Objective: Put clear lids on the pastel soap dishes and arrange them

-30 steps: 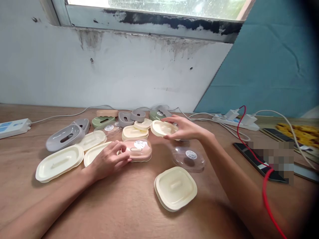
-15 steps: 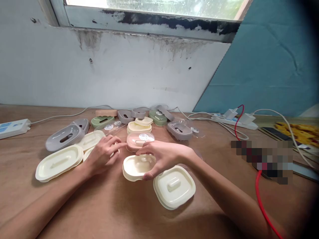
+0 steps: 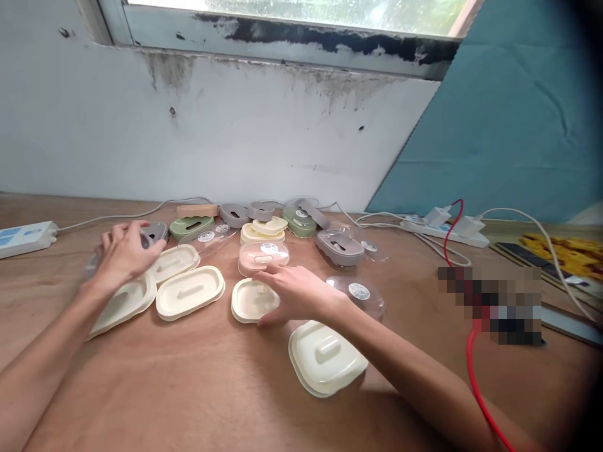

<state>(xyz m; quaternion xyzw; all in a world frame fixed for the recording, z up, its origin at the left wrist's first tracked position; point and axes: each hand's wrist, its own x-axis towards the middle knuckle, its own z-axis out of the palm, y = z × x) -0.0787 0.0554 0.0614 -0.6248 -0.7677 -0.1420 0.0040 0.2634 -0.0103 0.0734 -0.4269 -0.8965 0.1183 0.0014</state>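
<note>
My right hand [image 3: 299, 292] is closed around the right end of a small cream soap box [image 3: 249, 302], thumb at the near side and fingers at the far side. The box sits low at the table, its inside partly hidden by my fingers. Further left, my left hand [image 3: 125, 248] curls over a grey soap box [image 3: 92, 267], most of which it covers; motion blurs the box's edge. Below that hand lies a cream lid-like piece [image 3: 125, 304]. Two more cream pieces lie beside it, an oval one [image 3: 191, 292] and one behind [image 3: 174, 263].
A cream box with a raised bar [image 3: 328, 361] lies near my right forearm, a clear lid [image 3: 360, 292] behind it. Pink [image 3: 264, 257], green [image 3: 191, 229] and grey boxes [image 3: 339, 245] stand further back. Power strips [image 3: 31, 238] and cables lie at both sides.
My left hand has moved left from the cream pieces to the grey box. My right hand has lowered the cream box slightly and shifted it away from me.
</note>
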